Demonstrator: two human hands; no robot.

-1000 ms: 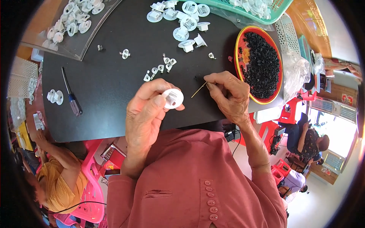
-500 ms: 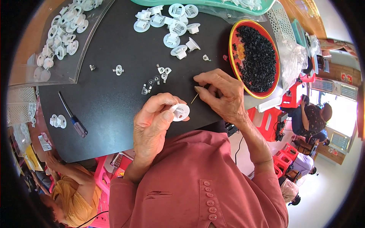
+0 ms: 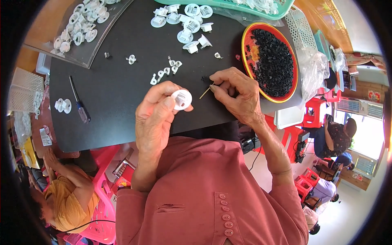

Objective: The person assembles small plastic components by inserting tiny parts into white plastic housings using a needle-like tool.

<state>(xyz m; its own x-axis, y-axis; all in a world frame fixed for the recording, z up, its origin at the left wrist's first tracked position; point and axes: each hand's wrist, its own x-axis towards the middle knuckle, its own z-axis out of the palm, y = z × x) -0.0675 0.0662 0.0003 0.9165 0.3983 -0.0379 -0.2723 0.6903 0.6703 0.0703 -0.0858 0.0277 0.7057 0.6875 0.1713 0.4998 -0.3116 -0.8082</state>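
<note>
The left hand (image 3: 156, 112) pinched and partly covered a round white part (image 3: 182, 99). The right hand (image 3: 239, 97) gripped a thin stick (image 3: 204, 94), hiding its upper end; just beyond that hand, a small black piece (image 3: 205, 78) was hard to make out.

Red tray (image 3: 248, 61) is crowding right hand (image 3: 240, 93), clear bits (image 3: 161, 74) are sitting past left hand (image 3: 155, 112), bare surface (image 3: 112, 106) is stretching over to screwdriver (image 3: 82, 112)

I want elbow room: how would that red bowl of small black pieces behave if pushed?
The red bowl may drag unevenly, probably heavier at its right, where the small black pieces lie thickest. Those pieces look loose, so a jolt could shift them.
</note>
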